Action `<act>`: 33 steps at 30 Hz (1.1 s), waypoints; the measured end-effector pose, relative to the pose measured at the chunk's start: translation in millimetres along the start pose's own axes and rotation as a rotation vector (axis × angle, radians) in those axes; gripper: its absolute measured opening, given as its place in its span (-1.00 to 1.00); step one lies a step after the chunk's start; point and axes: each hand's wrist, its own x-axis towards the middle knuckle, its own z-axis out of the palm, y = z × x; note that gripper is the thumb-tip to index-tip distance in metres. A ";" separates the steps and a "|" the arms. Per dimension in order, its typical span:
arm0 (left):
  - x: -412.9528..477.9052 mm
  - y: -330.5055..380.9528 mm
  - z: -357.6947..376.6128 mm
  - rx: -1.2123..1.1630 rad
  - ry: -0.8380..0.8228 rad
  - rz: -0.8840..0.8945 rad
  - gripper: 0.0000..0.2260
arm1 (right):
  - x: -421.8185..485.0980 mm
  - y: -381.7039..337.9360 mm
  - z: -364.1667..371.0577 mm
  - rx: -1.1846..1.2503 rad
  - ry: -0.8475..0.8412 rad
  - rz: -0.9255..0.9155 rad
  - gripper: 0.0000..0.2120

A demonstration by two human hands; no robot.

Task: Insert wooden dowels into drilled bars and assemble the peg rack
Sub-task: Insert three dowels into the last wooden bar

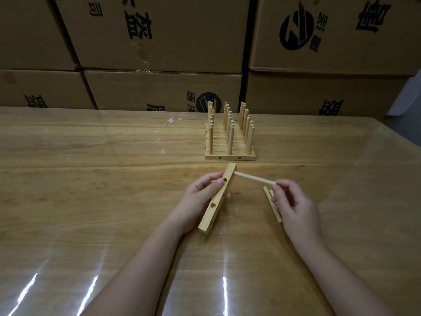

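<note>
Black Chinese characters are printed on the cardboard boxes (159, 42) stacked well beyond the fingers (279, 190). They are turned or cut off and cannot be read surely. A round black logo (296, 30) is printed beyond and right of the fingers, and a smaller logo (208, 102) straight beyond them.

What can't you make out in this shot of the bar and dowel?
Head view:
How deep the dowel sits in the bar: the bar hides its tip.
Count of the spare dowels, and whether held: the right hand covers them.
Rear pegs of the rack: front pegs overlap them.
</note>
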 end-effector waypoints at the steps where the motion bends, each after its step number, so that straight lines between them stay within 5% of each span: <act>1: 0.4 -0.7 0.0 0.001 0.000 0.000 -0.63 | 0.9 0.6 0.2 -0.002 -0.004 0.002 -0.93; 8: 2.9 -2.2 -4.5 -0.091 0.048 0.038 -0.60 | 0.9 3.7 2.2 0.028 0.032 0.037 -0.88; 12: 5.6 -2.5 -8.8 -0.189 0.102 0.040 -0.61 | 5.5 8.4 -0.9 -0.343 0.094 0.103 -0.74; 17: 6.9 -3.2 -11.4 -0.256 0.104 0.050 -0.64 | 7.1 6.9 1.6 -0.701 -0.225 0.297 -0.62; 23: 7.2 -3.9 -13.1 -0.254 0.080 0.040 -0.66 | 8.6 1.6 3.8 -0.622 -0.211 0.325 -0.62; 27: 6.2 -3.1 -13.0 -0.262 0.063 0.028 -0.70 | 6.2 5.8 4.3 -0.546 -0.188 0.271 -0.80; 31: 5.1 -1.4 -11.9 -0.280 0.040 0.032 -0.69 | 7.0 15.8 0.3 -0.503 -0.012 0.226 -0.71; 33: 5.4 -1.0 -12.7 -0.282 0.033 0.042 -0.71 | 6.1 12.4 -2.1 -0.260 0.113 0.204 -0.64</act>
